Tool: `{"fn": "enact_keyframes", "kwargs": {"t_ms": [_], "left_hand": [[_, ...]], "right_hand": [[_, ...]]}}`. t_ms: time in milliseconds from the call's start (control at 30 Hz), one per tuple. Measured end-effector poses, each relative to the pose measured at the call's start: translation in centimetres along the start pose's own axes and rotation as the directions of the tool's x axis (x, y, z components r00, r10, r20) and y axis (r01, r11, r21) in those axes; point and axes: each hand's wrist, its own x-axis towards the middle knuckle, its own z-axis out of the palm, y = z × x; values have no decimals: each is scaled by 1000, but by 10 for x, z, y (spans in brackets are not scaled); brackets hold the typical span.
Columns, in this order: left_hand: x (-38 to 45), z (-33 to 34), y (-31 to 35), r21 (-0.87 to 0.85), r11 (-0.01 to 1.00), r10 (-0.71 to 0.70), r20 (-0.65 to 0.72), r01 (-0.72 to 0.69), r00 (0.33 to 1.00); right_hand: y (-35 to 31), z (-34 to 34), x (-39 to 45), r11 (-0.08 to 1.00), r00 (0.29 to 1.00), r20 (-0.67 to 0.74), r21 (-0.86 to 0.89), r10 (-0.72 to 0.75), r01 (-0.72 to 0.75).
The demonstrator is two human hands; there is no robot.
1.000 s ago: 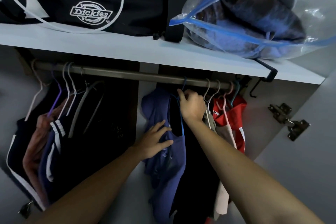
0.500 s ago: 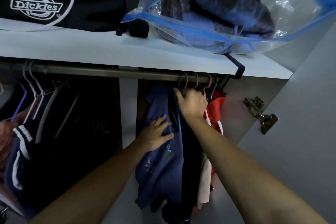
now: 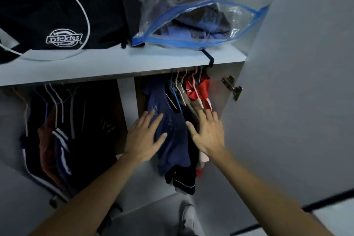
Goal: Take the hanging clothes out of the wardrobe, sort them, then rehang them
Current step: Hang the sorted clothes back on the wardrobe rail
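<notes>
Head view: two bare arms reach up into an open wardrobe, both hands spread wide against the clothes hanging in its right-hand section. The left hand [image 3: 144,136], fingers straight and fanned, lies flat on a blue shirt [image 3: 168,124] that hangs from a blue hanger [image 3: 175,95]. The right hand [image 3: 207,132], at 3 o'clock from the left, is equally open, its fingers pointing up toward 12 o'clock over the dark and beige garments beside the shirt; neither hand grips anything. Just above the right hand's fingertips hangs a red garment [image 3: 201,87] on a pale hanger, the last piece before the wardrobe's side wall. A black garment with white piping [image 3: 183,180] droops below the blue shirt at 6 o'clock.

At 9 o'clock from the hands, past a white divider [image 3: 127,101], the left-hand section holds a second group of dark clothes [image 3: 63,134], one with white stripes, on thin hangers.

At 12 o'clock a white shelf [image 3: 107,63] crosses the frame. On it sit a black bag [image 3: 57,11] with a white logo and cord, and to its right a clear zip bag [image 3: 193,25] with a blue seal, stuffed with folded fabric. A metal hinge [image 3: 232,87] shows at 2 o'clock on the open door [image 3: 298,82].
</notes>
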Motion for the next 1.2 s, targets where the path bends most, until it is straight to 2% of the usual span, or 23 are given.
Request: {"fn": "enact_keyframes", "kwargs": {"t_ms": [67, 200, 367, 467, 600, 700, 800, 900, 1067, 1200], "left_hand": [[-21, -15, 24, 6, 996, 88, -15, -88, 996], [-60, -27, 90, -89, 962, 258, 7, -256, 966], [-119, -24, 193, -193, 887, 433, 28, -420, 901], [-168, -9, 266, -218, 837, 527, 70, -502, 847], [-202, 8, 357, -262, 713, 686, 66, -651, 725], [-222, 21, 444, -332, 652, 743, 100, -681, 662], [-240, 28, 534, -371, 588, 795, 103, -719, 597], [-262, 39, 625, -416, 486, 865, 104, -768, 491], [-315, 66, 765, -495, 267, 962, 87, -827, 259], [-355, 102, 869, -546, 99, 995, 80, -832, 66]], "right_hand": [[2, -22, -48, 1000, 1000, -8, 19, 15, -15], [18, -60, -151, 996, 997, -17, 61, 72, -71], [69, -102, -285, 968, 966, -84, 90, 243, -236], [122, -126, -377, 919, 911, -134, 103, 391, -380], [176, -163, -457, 828, 810, -172, 104, 561, -551], [224, -201, -517, 759, 734, -211, 72, 646, -647], [270, -240, -576, 680, 647, -256, 64, 718, -730], [313, -273, -641, 576, 529, -306, 84, 792, -813], [361, -317, -758, 343, 267, -400, 129, 877, -931], [395, -337, -840, 139, 52, -454, 160, 890, -977]]}}
